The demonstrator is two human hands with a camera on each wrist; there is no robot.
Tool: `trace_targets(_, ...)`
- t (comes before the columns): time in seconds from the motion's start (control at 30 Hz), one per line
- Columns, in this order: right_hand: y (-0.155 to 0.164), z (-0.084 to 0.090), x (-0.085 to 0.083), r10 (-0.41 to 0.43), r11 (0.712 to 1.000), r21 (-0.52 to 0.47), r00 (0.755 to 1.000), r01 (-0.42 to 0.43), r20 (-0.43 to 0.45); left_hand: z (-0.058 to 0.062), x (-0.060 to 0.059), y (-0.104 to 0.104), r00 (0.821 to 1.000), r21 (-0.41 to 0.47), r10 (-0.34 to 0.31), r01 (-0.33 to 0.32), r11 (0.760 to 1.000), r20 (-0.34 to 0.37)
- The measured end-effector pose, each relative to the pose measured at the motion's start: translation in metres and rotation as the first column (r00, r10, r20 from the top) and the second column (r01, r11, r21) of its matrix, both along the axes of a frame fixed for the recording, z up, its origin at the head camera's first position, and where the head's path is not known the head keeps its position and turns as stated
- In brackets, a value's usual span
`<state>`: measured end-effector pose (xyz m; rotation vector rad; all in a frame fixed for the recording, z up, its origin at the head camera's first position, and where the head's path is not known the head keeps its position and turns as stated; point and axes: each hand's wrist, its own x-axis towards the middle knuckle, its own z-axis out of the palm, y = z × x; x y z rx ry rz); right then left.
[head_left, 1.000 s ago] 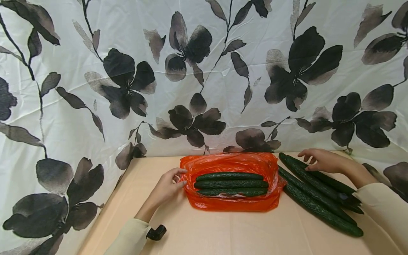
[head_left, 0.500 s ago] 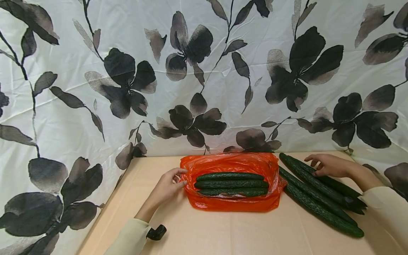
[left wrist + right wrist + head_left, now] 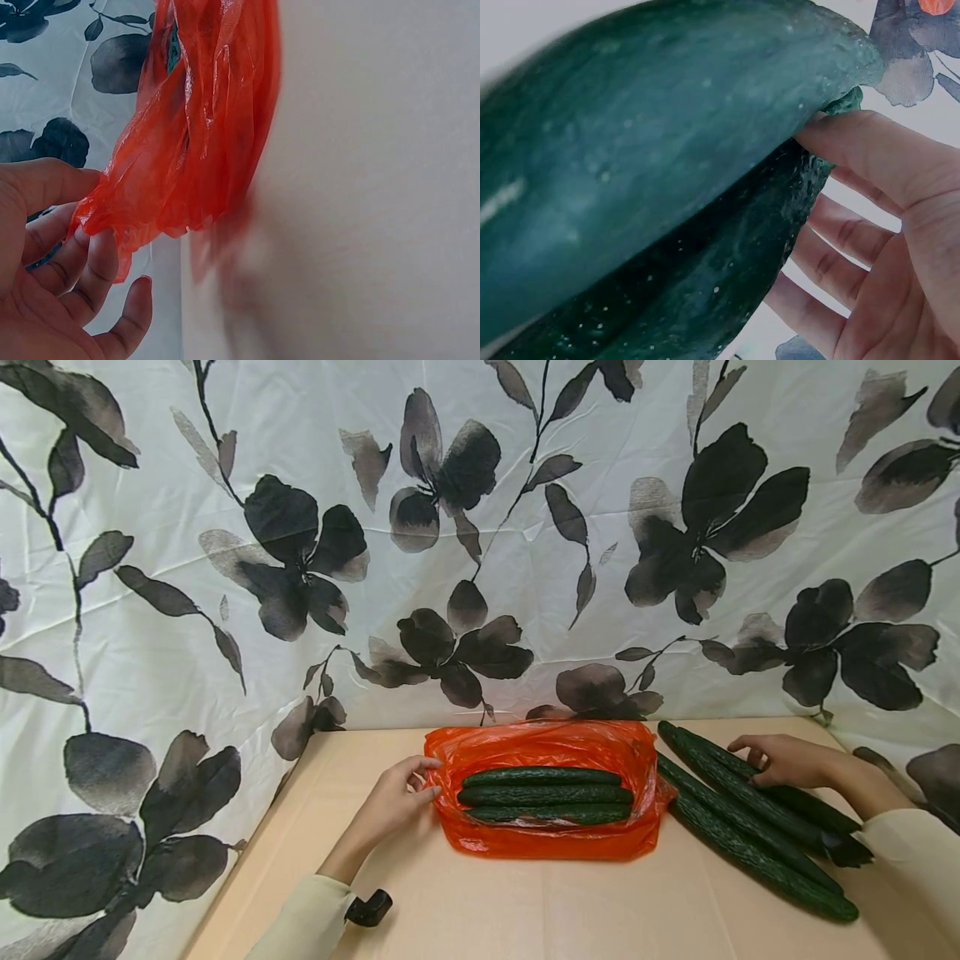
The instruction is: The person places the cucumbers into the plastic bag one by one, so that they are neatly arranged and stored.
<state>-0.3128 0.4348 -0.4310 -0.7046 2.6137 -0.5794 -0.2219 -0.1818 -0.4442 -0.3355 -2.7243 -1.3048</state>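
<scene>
My left hand pinches the left edge of a red plastic bag, its thumb and fingers meeting on the thin film in the left wrist view. Three cucumbers lie side by side in the bag's opening. On the right, my right hand grips the rearmost cucumber of a loose group. In the right wrist view its thumb presses between that cucumber and the neighbouring one, while the fingers sit along the other side.
Several loose cucumbers lie slantwise on the pale table, close to the bag's right end. Behind the table's rear edge hangs a white cloth with dark flowers. A black strap-like piece sits at the left cuff.
My right hand has moved right and a little nearer along the rear cucumber, and has closed on it. The near ends there have shifted slightly right. The left hand and bag stay put.
</scene>
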Motion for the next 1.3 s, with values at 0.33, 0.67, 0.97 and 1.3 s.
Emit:
trace_targets(0.33,0.005,0.001,0.003,-0.011,0.999,0.049,1.0,0.01,0.02,0.001,0.0,0.0,1.0,-0.007,-0.003,0.003,1.0,-0.014)
trace_targets(0.67,0.009,0.001,0.005,-0.027,0.999,0.044,0.997,0.024,0.074,0.0,0.001,-0.001,1.0,0.006,0.003,-0.003,1.0,-0.002)
trace_targets(0.97,0.014,0.001,0.008,0.001,1.0,0.028,0.998,-0.003,0.06,0.001,0.002,-0.002,1.0,0.012,0.003,-0.003,1.0,-0.001)
trace_targets(1.3,0.018,-0.002,0.007,0.045,0.998,-0.05,0.995,-0.041,0.089,0.002,0.003,-0.002,1.0,0.008,0.002,-0.002,1.0,0.003)
